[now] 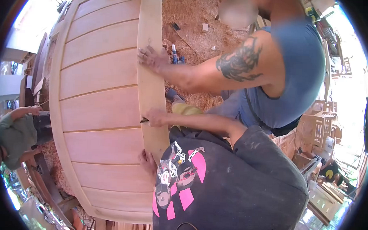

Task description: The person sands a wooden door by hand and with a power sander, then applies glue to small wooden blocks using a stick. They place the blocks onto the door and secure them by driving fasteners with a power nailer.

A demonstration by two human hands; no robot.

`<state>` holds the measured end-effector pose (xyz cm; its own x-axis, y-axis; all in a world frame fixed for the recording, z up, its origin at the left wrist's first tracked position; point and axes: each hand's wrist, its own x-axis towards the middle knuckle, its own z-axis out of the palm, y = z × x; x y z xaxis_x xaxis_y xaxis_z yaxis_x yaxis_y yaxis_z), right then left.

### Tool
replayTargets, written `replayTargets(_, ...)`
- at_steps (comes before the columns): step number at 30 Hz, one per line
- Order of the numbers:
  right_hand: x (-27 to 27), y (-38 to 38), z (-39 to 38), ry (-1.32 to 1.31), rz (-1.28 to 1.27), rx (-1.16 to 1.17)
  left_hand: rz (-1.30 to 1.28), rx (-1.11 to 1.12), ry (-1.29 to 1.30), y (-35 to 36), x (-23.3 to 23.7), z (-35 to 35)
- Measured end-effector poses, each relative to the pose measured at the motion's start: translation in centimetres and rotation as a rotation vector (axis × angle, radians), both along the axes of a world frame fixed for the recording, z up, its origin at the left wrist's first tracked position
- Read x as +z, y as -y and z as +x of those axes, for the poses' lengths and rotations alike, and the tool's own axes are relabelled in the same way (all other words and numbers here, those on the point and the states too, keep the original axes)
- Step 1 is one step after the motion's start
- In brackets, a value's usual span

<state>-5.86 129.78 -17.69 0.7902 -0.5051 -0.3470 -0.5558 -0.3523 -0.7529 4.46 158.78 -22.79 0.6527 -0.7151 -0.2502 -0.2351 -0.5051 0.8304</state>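
A large pale wooden panel (pixel 101 106) with grooved boards and a wide border (pixel 154 89) lies before me. On the border, my right hand (pixel 154 117) is closed round a small dark object (pixel 144 120), mostly hidden by the fingers. Lower in the view, my left hand (pixel 148 161) rests at the inner side of the border with its fingers apart, partly hidden by my black shirt (pixel 230 185). A co-worker's hand (pixel 152 59) lies flat on the same border, above my right hand.
The co-worker in a blue sleeveless top (pixel 303 66) stands close at the upper right. Another person (pixel 17 137) is beyond the panel at the left. Blue tools (pixel 176 56) lie on the shaving-covered floor (pixel 194 38), near a round stool (pixel 237 11). Wooden chairs (pixel 323 120) stand at the right.
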Motion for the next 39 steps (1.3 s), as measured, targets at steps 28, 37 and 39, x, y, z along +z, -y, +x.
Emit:
replayTargets(28,0.6,-0.2,17.9,0.437,-0.228,0.134,0.309,0.923,0.622,-22.6,0.7,22.0)
replayTargets(37,-1.7,0.1,43.7,0.477,-0.581,0.642,0.824,1.038,0.580,-22.3,-2.9,28.4)
replayTargets(39,-3.3,0.1,51.7,0.552,-0.709,0.810,0.828,1.040,0.589,-22.7,-3.2,28.1)
